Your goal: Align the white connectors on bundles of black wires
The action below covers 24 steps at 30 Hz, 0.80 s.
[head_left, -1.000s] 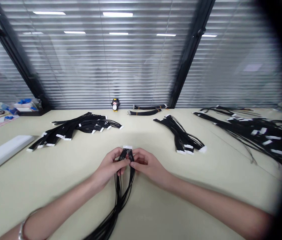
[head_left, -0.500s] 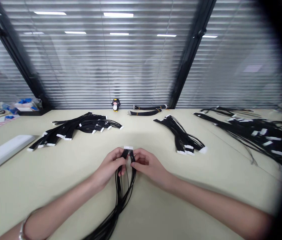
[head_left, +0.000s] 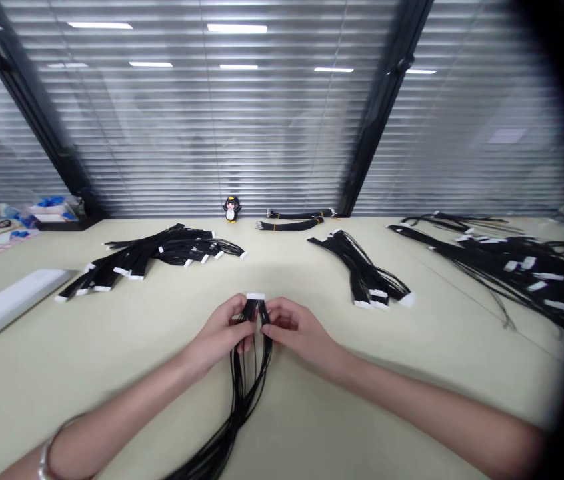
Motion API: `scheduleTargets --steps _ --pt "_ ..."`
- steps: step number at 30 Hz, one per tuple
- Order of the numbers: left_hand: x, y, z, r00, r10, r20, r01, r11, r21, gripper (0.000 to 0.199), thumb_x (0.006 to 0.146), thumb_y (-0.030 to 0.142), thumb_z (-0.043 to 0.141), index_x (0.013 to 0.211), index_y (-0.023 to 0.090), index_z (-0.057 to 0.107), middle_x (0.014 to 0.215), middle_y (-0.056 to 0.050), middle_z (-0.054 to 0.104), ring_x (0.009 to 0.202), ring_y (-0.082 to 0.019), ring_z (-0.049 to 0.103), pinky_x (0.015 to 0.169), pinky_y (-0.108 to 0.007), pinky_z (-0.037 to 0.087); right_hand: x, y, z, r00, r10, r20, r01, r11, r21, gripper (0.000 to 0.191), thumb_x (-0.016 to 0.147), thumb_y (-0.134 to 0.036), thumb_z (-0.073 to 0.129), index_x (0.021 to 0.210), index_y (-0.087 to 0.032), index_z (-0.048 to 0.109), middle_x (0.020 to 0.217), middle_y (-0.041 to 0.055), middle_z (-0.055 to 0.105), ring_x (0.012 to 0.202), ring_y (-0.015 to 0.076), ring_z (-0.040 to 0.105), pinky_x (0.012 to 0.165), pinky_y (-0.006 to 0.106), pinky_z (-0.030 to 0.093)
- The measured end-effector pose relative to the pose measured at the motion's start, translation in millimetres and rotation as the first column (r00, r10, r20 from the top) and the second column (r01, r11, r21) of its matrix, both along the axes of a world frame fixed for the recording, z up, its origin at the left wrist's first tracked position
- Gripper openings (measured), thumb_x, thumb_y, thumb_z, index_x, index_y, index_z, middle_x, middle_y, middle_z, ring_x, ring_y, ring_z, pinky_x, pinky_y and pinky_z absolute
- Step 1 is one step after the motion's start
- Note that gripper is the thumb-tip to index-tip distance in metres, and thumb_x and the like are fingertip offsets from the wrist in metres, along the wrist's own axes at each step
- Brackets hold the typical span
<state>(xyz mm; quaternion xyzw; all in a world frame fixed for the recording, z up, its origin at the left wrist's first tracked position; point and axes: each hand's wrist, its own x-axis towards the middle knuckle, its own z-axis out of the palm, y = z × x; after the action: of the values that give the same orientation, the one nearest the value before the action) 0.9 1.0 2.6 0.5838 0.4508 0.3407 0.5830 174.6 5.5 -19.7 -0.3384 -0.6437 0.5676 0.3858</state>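
A wire harness (head_left: 239, 417) of many thin black wires hangs between my hands, topped by a white connector (head_left: 255, 296). Just below the connector its wires part into two bunches. My left hand (head_left: 229, 328) is closed on the left bunch, thumb across the front. Around the right bunch, my right hand (head_left: 295, 328) pinches with thumb and fingers. A gap shows between the bunches, with a few single wires in it. Lower down the strands come together and run off the bottom edge, where their far end is out of view.
Black harnesses with white connectors lie in a left pile (head_left: 147, 253), a smaller right pile (head_left: 362, 267) and a far-right heap (head_left: 517, 267). Tied wire bundles (head_left: 289, 225) and a penguin figure (head_left: 231, 209) stand near the blinds. A white device (head_left: 17, 303) lies at left.
Both hands keep their hold on the wires. The connector has tipped slightly, and the left thumb has shifted a little on its bunch.
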Motion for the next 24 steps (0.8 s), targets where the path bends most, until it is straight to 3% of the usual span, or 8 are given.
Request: scheduleTargets --steps 6,12,16,19,24 --pt "-1.4 1.0 -0.4 1.000 0.006 -0.002 -0.006 1.000 -0.020 0.015 0.070 0.019 0.049 0.083 0.016 0.043 0.076 0.002 0.047 0.053 -0.005 0.048 0.047 -0.019 0.039 -0.2 0.2 -1.2 1.000 -0.004 -0.001 0.004 1.000 -0.009 0.021 0.080 -0.026 0.056 0.099 -0.018 0.054 0.081 0.0014 0.056 0.074 0.0115 0.052 0.070 0.026 0.040" --pt "-2.3 1.4 -3.9 0.992 -0.002 0.129 0.002 1.000 0.003 0.013 0.068 0.013 0.047 0.081 0.013 0.048 0.077 -0.001 0.050 0.071 -0.006 0.050 0.066 -0.020 0.042 -1.2 0.4 1.2 0.999 0.035 -0.005 -0.035 0.999 0.011 0.021 0.081 -0.027 0.056 0.100 -0.018 0.054 0.081 0.0016 0.058 0.075 0.0119 0.054 0.071 0.026 0.041" --pt "-2.1 -0.1 -5.8 0.985 -0.006 0.175 0.016 0.998 -0.057 0.012 0.069 0.013 0.044 0.081 0.014 0.044 0.074 0.001 0.047 0.061 -0.006 0.050 0.059 -0.021 0.040 -1.8 0.6 0.2 0.998 0.056 -0.014 -0.055 0.998 0.021 0.022 0.082 -0.028 0.055 0.101 -0.018 0.054 0.078 0.0007 0.057 0.073 0.0114 0.055 0.070 0.026 0.041" --pt "-2.0 -1.0 -5.6 0.983 0.012 0.181 0.003 0.997 -0.078 0.011 0.069 0.013 0.043 0.080 0.015 0.043 0.067 0.003 0.041 0.051 -0.003 0.042 0.049 -0.018 0.032 -1.3 0.9 -2.0 1.000 0.027 0.014 -0.027 0.999 0.022 0.023 0.080 -0.029 0.057 0.101 -0.018 0.055 0.078 0.0002 0.054 0.072 0.0107 0.051 0.067 0.024 0.040" --pt "-1.6 -0.3 -5.6 0.989 0.023 0.145 -0.015 0.998 -0.054 0.016 0.072 0.022 0.051 0.085 0.015 0.044 0.069 0.003 0.041 0.050 0.000 0.035 0.048 -0.016 0.026 -0.2 0.8 -2.6 1.000 0.022 0.016 -0.022 1.000 0.014 0.024 0.080 -0.030 0.057 0.101 -0.018 0.054 0.079 0.0007 0.053 0.072 0.0111 0.050 0.067 0.025 0.040"
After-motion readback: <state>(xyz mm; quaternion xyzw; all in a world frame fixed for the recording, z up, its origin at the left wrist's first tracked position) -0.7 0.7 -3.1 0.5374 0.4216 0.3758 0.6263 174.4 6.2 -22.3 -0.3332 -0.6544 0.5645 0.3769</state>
